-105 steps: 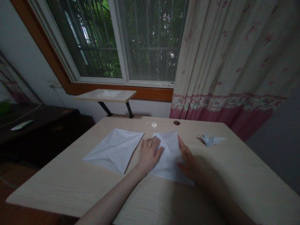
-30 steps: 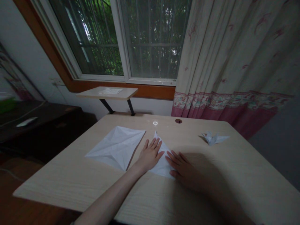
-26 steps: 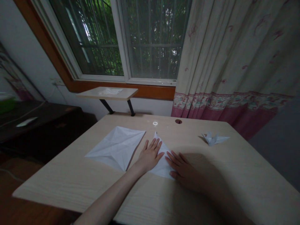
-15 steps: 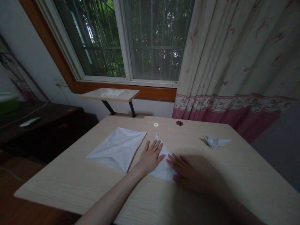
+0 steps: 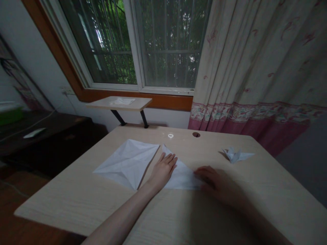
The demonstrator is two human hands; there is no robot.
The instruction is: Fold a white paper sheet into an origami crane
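Observation:
A white sheet of paper folded into a triangle [image 5: 182,177] lies on the desk in front of me. My left hand [image 5: 165,168] rests flat on its left part, fingers stretched out, covering some of it. At the sheet's right corner, my right hand [image 5: 211,180] has its fingers bent and drawn together over the paper. That corner is hidden under the fingers, and the hand is dark and slightly blurred. A creased white paper square [image 5: 127,162] lies opened out just left of my left hand.
A folded paper crane [image 5: 235,156] sits at the right of the desk [image 5: 102,207]. More white paper [image 5: 124,101] is on a small raised shelf [image 5: 102,103] at the back left. The desktop has a round cable hole [image 5: 196,134] near the window edge.
My right hand has moved right, from lying spread on the paper to its right corner, with fingers now bent. The folded sheet has turned, its tip shifting left. My left hand stays on it.

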